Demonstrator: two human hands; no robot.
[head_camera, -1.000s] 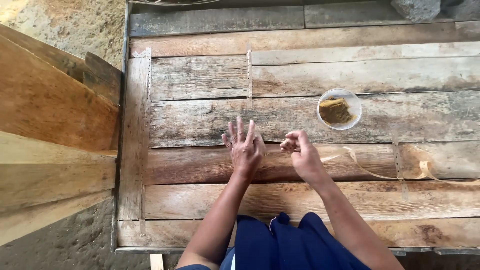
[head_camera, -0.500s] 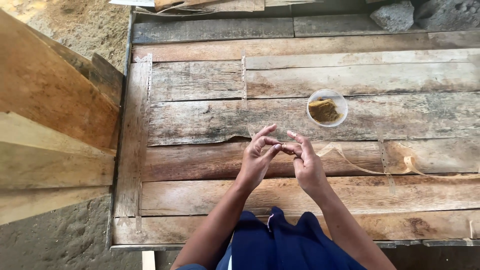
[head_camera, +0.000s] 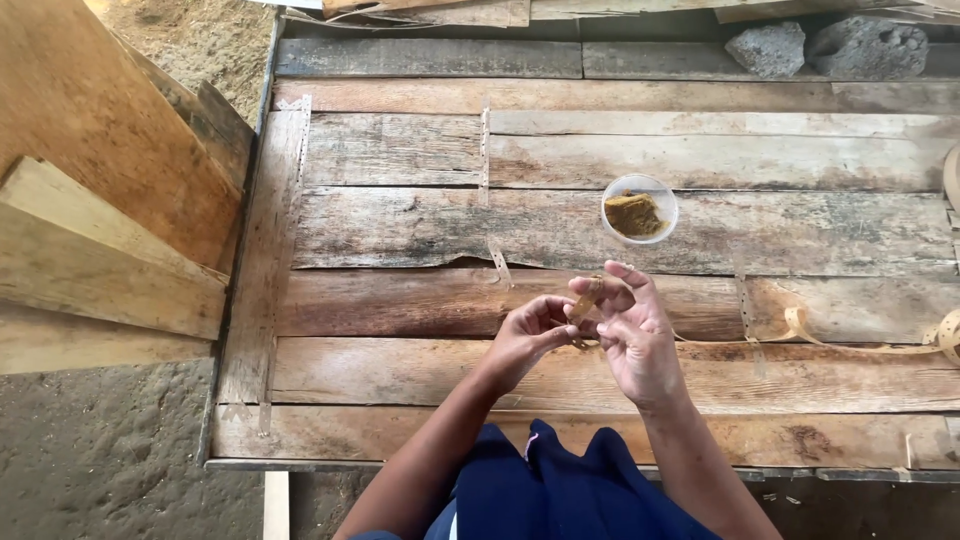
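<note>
Pinching a thin tan strip (head_camera: 587, 297) just below the cup (head_camera: 639, 208), both hands (head_camera: 527, 335) (head_camera: 632, 330) had its long tail unworked.

Desk (head_camera: 400, 230) fills the centre and right of the frame; stacked boards (head_camera: 90, 220) lean at the left edge, with ground (head_camera: 90, 450) at lower left. Small cup (head_camera: 639, 208) sits on the desk right of centre, two stones (head_camera: 820, 47) at upper right. Left hand (head_camera: 527, 335) and right hand (head_camera: 630, 325) meet below the cup, pinching a strip (head_camera: 586, 298) that trails along the desk to the right edge.
</note>
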